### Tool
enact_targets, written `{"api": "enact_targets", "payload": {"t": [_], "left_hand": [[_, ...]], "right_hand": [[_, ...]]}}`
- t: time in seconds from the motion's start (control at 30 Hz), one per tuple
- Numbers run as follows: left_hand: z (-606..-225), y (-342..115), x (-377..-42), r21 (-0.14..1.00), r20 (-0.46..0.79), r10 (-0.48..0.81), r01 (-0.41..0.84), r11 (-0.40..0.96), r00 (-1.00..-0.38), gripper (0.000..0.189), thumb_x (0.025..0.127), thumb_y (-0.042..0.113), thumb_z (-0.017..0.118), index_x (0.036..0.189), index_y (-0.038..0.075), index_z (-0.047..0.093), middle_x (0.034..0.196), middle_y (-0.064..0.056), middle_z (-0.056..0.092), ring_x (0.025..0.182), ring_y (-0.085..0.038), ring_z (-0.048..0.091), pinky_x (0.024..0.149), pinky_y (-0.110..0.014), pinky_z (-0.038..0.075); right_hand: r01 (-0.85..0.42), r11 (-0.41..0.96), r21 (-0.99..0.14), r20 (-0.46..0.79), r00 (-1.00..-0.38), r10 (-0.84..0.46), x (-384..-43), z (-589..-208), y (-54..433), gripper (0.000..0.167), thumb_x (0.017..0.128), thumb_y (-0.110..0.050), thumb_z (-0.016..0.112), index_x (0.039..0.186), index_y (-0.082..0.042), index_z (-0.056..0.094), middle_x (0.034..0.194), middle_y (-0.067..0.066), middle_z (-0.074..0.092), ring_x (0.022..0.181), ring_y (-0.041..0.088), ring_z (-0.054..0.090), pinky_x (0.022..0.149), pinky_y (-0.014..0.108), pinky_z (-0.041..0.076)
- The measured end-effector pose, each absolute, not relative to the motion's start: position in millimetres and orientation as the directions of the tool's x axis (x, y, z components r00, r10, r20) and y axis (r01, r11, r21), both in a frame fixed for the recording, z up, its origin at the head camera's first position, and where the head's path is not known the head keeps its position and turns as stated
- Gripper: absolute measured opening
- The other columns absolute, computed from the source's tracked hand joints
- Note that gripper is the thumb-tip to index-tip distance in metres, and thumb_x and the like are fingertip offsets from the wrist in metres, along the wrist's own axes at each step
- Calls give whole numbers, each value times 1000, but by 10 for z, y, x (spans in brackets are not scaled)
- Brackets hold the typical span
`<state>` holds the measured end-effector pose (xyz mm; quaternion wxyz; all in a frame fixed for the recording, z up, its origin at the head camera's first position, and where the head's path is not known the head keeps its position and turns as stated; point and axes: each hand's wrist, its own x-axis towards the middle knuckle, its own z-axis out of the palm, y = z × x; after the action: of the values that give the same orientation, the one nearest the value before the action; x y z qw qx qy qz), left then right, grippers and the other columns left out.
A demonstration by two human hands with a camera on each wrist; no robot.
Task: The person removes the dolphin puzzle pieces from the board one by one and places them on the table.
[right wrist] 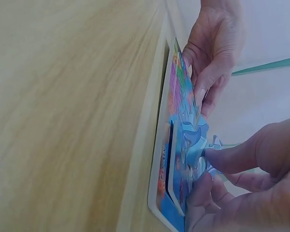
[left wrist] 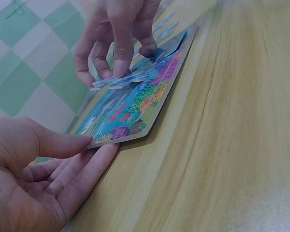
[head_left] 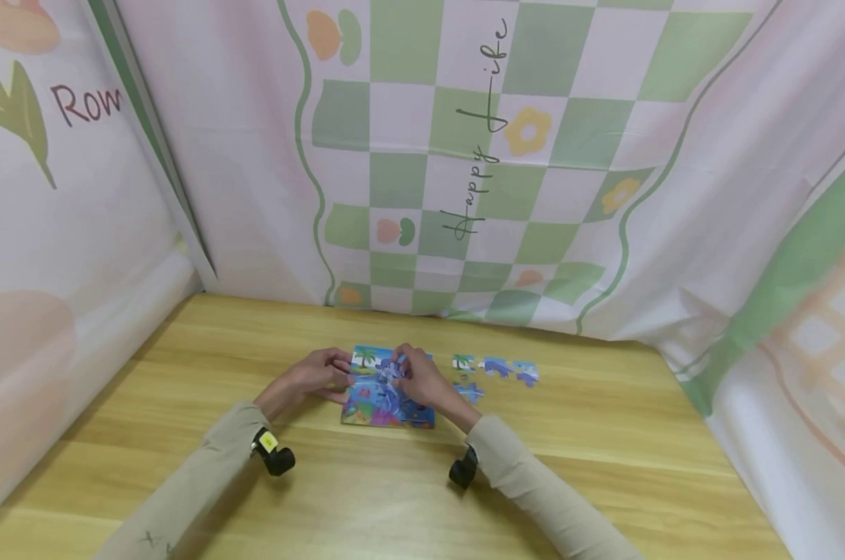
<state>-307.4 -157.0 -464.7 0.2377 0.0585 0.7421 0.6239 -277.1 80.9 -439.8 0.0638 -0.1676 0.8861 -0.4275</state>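
Note:
A colourful sea-scene jigsaw puzzle board point(head_left: 368, 414) lies on the table, with a palm tree at its upper left and coral along its near edge. My left hand point(head_left: 316, 375) holds the board's left edge, thumb on top and fingers beneath, as the left wrist view shows. Over the board's middle, my right hand point(head_left: 424, 379) pinches a blue puzzle piece point(left wrist: 117, 81) between thumb and fingers. That piece sits at or just above the picture; whether it is seated cannot be told. Part of the board's right side is hidden under the right hand.
Right of the board lie several loose pieces: a palm-tree piece point(head_left: 462, 362), a purple-blue piece point(head_left: 496, 367), another piece point(head_left: 527, 372) and a blue piece point(head_left: 471, 391). The wooden table point(head_left: 604, 435) meets a checked curtain point(head_left: 457, 264) behind.

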Motion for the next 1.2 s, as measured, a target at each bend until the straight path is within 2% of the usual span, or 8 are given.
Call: {"api": "enact_targets", "payload": {"t": [0.17,0.47,0.73,0.97,1.2], "left_hand": [[-4664,-1577,-3074,956,-275,381,-209,205,-883,52,97,-7,64,143,-12,42,121,-18,50,103,-27,65,84,-39,70],[-4731,-1526,-3047,961,-258,397,-192,198,-881,51,97,-5,65,143,-11,43,119,-16,50,104,-26,65,85,-39,70],[-4694,-1524,-3051,955,-276,375,-209,211,-885,53,97,-5,65,145,-11,43,125,-19,51,106,-27,65,85,-38,70],[-4690,-1548,-3089,951,-289,364,-222,216,-885,51,97,-5,65,144,-9,45,127,-20,51,106,-28,66,86,-37,69],[-4692,-1585,-3091,955,-278,377,-214,204,-884,50,97,-5,64,143,-10,44,125,-19,51,103,-27,64,85,-38,70]], "right_hand": [[-243,553,-797,39,-934,-354,-2768,-4417,826,26,96,11,62,120,3,55,109,21,53,85,22,49,62,24,42],[-281,551,-786,77,-928,-364,-2762,-4461,925,24,98,10,62,120,3,58,98,18,58,71,18,50,57,24,42],[-290,568,-770,96,-933,-347,-2780,-4465,919,22,98,7,65,118,2,58,94,12,58,72,16,53,58,22,44],[-305,552,-776,108,-927,-360,-2789,-4472,922,20,99,5,65,117,4,59,96,13,58,72,16,57,57,21,49],[-300,545,-783,100,-925,-366,-2788,-4455,937,18,99,2,65,116,4,61,97,14,60,76,18,59,62,24,54]]}}
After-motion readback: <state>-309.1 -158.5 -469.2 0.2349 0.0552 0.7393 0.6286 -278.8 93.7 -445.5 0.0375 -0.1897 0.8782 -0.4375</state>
